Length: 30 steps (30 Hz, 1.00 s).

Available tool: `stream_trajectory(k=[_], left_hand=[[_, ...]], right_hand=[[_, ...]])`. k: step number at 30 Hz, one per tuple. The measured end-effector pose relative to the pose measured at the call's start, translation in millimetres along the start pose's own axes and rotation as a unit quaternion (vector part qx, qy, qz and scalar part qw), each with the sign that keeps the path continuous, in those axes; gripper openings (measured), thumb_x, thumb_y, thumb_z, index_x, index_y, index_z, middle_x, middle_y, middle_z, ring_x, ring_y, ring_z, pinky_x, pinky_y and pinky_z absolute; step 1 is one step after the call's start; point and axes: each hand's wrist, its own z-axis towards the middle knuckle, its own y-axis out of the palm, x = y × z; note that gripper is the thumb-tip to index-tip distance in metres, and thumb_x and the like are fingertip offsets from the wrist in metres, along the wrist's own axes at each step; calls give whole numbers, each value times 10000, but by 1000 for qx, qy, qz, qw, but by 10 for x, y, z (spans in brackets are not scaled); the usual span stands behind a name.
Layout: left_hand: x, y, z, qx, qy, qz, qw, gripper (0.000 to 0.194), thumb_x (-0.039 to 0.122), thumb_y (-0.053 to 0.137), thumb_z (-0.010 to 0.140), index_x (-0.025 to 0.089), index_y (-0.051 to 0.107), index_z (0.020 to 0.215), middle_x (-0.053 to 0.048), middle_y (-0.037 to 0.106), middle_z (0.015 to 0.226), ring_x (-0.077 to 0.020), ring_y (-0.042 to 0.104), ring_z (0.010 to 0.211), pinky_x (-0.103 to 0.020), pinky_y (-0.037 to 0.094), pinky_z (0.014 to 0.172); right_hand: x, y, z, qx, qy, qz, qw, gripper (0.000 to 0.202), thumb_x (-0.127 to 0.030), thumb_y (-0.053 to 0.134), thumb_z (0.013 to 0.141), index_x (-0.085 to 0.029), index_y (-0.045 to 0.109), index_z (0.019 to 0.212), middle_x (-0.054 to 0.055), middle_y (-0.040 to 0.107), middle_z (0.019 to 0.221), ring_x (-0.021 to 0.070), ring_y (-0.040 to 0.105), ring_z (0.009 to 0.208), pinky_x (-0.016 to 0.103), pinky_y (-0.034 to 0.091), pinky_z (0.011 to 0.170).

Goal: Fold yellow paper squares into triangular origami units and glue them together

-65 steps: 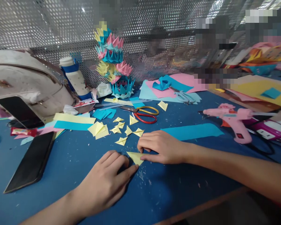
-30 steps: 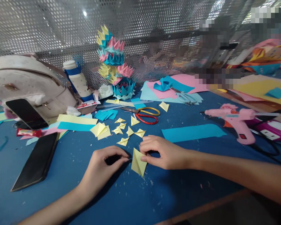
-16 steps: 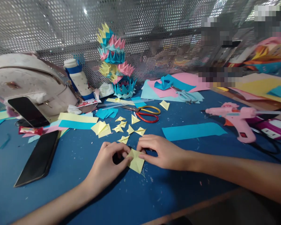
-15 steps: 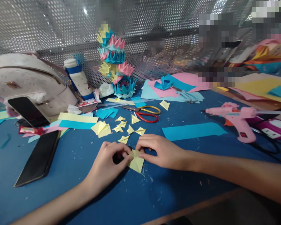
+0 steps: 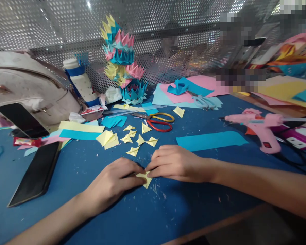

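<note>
A small yellow paper square (image 5: 148, 183), partly folded, lies on the blue table (image 5: 99, 224) under my fingertips. My left hand (image 5: 117, 178) grips its left side, fingers closed together. From the right, my right hand (image 5: 175, 164) pinches the paper's upper edge, and the two hands meet there. Much of the sheet is hidden beneath the fingers. Just beyond are several folded yellow paper triangles (image 5: 132, 151) and a stack of yellow squares (image 5: 108, 139). Scissors (image 5: 160, 121) with one red and one yellow handle lie behind these.
A blue paper strip (image 5: 211, 141) and a pink glue gun (image 5: 260, 126) lie to the right. On the left are a black phone (image 5: 35, 175), a phone leaning (image 5: 22, 120) on a white backpack (image 5: 28, 85), and a bottle (image 5: 81, 81). A folded-paper tower (image 5: 123, 58) stands behind.
The yellow paper's upper part has been folded down, so less of it shows. My fingers have come closer together and press flatter on it. The view has shifted slightly.
</note>
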Motion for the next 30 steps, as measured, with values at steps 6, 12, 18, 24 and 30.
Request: stream_trajectory(k=[6,12,18,24,30], left_hand=[[34,-27,6,-24,-34,-14,999,259,180,456,1047,202,657,1208,-85,688,1158,-201,612,1114,-340,515,931],[78,-33,22,-31,-125,-59,990,207,172,532,1016,222,653,1176,-31,706,1113,-162,654,1018,-255,515,888],[30,-45,1,-53,-56,-4,997,243,180,508,1030,205,629,1239,-61,694,1174,-183,625,1049,-303,503,898],[-45,-44,-40,-35,65,70,995,346,198,342,1076,148,638,1247,-173,647,1293,-234,585,1096,-400,524,906],[-36,-69,-33,-50,59,56,995,365,200,326,1075,131,636,1257,-194,653,1281,-231,597,1095,-404,535,912]], right_hand=[[14,-5,-7,-16,-13,5,1000,425,-229,254,1082,-145,664,1158,92,703,1158,191,583,1035,352,427,817],[22,-8,-12,-16,-24,6,1000,471,-243,216,1088,-140,672,1150,98,702,1161,191,576,1039,344,431,810],[51,6,-8,-9,-16,46,999,336,-227,364,1068,-132,675,1150,82,709,1160,186,585,1027,338,448,863],[90,11,-18,61,33,98,993,211,-136,530,988,-152,703,1107,71,730,1017,163,580,912,310,447,837],[95,-54,-43,6,24,38,999,279,-126,480,977,-219,728,1065,46,693,982,172,479,846,319,364,766]])
